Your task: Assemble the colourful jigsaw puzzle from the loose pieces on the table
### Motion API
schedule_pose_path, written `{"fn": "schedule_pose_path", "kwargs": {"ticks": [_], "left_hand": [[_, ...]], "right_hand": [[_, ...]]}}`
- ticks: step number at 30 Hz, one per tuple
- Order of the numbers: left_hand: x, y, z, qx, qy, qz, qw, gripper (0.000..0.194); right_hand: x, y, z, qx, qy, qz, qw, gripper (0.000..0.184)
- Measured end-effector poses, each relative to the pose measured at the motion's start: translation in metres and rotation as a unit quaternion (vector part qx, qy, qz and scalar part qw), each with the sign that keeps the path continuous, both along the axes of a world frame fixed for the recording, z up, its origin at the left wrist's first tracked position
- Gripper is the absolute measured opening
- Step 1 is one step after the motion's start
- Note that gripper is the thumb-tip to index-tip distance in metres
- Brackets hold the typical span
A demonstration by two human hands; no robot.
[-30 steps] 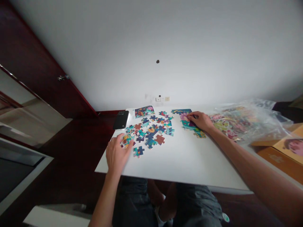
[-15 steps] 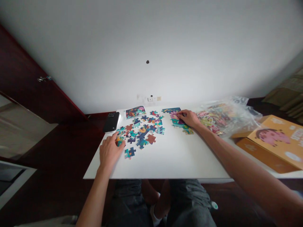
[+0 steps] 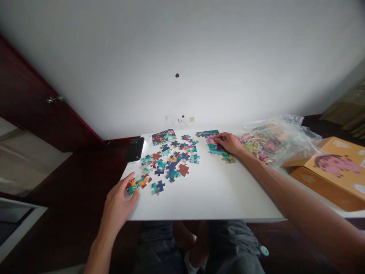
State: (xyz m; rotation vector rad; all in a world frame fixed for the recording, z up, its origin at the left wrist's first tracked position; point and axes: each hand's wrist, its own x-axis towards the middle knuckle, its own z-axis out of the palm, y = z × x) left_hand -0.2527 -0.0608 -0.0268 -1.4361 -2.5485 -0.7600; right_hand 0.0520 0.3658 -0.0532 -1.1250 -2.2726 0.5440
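Observation:
A loose spread of jigsaw puzzle pieces point(image 3: 171, 163) in teal, navy, orange and brown lies on the white table point(image 3: 205, 198). At the table's near left, my left hand point(image 3: 118, 201) grips a teal and orange puzzle piece point(image 3: 131, 186) between thumb and fingers. Farther right, my right hand point(image 3: 229, 144) rests at a joined puzzle section point(image 3: 213, 146). Its fingertips are on a dark purple puzzle piece point(image 3: 220, 147), partly hidden by them. A printed puzzle picture card point(image 3: 164, 137) lies at the table's far edge.
A black phone point(image 3: 134, 149) lies at the far left corner of the table. A clear plastic bag of printed material point(image 3: 273, 142) sits at the right, next to an orange cardboard box point(image 3: 333, 171). Dark floor and a dark red door point(image 3: 37, 102) lie left.
My left hand has slid toward the near left, carrying the teal and orange piece away from the pile. My right hand stays at the joined section. The view has shifted slightly.

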Motion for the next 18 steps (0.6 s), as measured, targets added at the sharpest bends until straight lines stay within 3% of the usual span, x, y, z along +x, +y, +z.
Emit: {"fn": "schedule_pose_path", "kwargs": {"ticks": [4,8,14,18], "left_hand": [[-0.012,-0.013,-0.013,-0.006,0.003,0.005,1.0,0.044],[-0.006,-0.012,-0.015,0.025,0.014,-0.001,1.0,0.04],[0.043,0.008,-0.015,0.088,0.045,-0.036,0.994,0.027],[0.086,0.018,-0.022,0.044,0.042,-0.121,0.991,0.026]], "right_hand": [[0.0,0.002,-0.002,0.003,0.006,0.01,1.0,0.031],[0.001,0.004,-0.004,0.006,0.009,0.017,1.0,0.032],[0.001,0.005,-0.005,0.003,0.012,0.021,1.0,0.033],[0.001,0.005,-0.005,0.01,0.007,0.015,1.0,0.032]]}}
